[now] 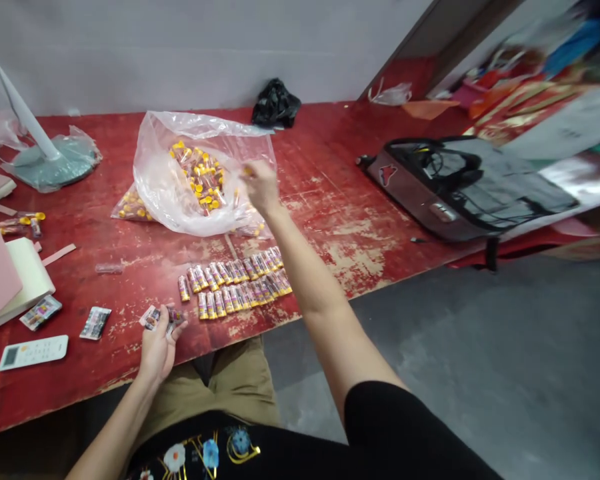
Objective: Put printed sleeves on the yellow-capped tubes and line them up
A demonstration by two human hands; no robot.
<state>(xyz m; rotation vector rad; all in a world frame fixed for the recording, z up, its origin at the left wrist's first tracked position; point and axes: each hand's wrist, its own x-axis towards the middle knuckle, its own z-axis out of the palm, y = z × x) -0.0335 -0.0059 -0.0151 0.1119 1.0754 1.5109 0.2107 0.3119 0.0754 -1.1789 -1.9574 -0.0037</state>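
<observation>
Arms: bare to the short sleeves
Left hand (156,347): bare
Right hand (261,187): bare
Shirt (380,433): black, short-sleeved, floral print with gold lines at front
Trousers (230,383): khaki

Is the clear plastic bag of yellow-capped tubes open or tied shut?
Open: the clear plastic bag gapes at its right side, where the right hand reaches.

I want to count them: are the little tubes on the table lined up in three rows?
No, the little tubes lie side by side in two rows on the red table, in front of the plastic bag.
</observation>
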